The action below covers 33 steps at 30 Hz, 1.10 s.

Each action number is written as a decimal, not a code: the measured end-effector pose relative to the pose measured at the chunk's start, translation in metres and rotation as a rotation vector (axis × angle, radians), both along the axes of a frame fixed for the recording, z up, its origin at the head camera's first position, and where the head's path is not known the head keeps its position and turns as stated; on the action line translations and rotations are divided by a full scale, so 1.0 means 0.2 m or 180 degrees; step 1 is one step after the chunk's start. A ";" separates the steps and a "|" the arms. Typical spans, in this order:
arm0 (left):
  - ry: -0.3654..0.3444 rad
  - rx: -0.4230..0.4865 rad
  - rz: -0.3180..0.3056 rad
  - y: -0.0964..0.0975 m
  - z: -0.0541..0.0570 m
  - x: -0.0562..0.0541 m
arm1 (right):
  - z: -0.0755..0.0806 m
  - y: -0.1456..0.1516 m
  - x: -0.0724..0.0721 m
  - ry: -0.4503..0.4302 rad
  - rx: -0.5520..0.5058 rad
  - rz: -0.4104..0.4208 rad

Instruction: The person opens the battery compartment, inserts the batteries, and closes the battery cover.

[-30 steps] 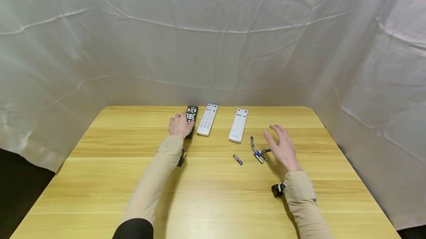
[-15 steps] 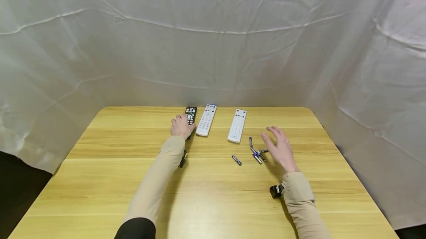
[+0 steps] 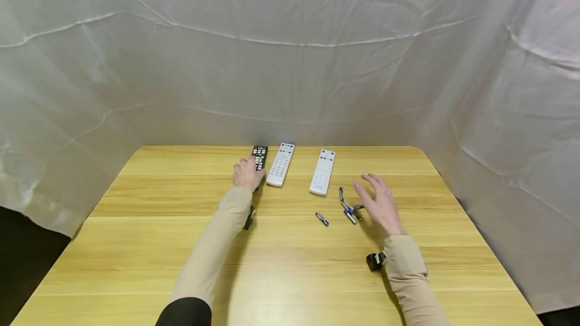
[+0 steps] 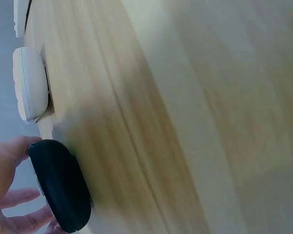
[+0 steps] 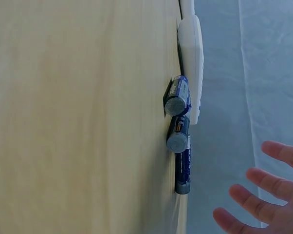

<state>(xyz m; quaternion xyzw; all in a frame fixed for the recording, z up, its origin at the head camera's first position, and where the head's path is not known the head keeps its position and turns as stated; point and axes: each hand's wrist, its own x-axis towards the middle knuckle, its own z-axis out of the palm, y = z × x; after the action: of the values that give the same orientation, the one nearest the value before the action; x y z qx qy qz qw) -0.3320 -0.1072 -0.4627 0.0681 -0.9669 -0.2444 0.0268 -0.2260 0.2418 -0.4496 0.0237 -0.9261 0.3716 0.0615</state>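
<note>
My left hand (image 3: 246, 173) holds the black remote control (image 3: 260, 153) lying at the far edge, its thumb on the right side and fingers over the left. In the left wrist view the remote's rounded dark end (image 4: 61, 185) shows between thumb and fingers. My right hand (image 3: 382, 207) hovers over the right part of the table with fingers spread and holds nothing. Just left of it lies a loose group of several blue-and-silver batteries (image 3: 349, 210). In the right wrist view the batteries (image 5: 178, 131) appear beside the spread fingers (image 5: 268, 183).
Two white remote controls lie at the back, one (image 3: 281, 164) close to the black one and another (image 3: 322, 172) farther right. A single battery (image 3: 322, 218) lies apart, left of the group. A pale grey sheet (image 3: 290, 84) hangs behind the wooden table (image 3: 290, 265).
My left hand has shifted slightly to the right over the black remote control. The right hand has drifted a little left and nearer. The remotes and batteries stay put.
</note>
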 end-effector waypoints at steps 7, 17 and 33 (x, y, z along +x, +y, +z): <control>0.0033 0.0106 -0.0050 -0.02 -0.01 0.01 | -0.01 0.00 0.00 0.0012 0.0009 0.0022; 0.0190 0.0464 -0.0098 -0.07 -0.02 0.05 | -0.01 -0.01 -0.02 -0.0030 -0.0009 0.0063; 0.0377 0.1018 -0.0147 -0.11 0.00 0.13 | -0.02 0.00 -0.02 -0.0040 -0.0064 0.0106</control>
<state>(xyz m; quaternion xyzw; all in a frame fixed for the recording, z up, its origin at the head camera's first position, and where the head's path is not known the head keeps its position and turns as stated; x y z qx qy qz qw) -0.3061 -0.1289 -0.4632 0.0347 -0.9137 -0.3993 0.0669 -0.2307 0.2412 -0.4539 0.0363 -0.9221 0.3820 0.0498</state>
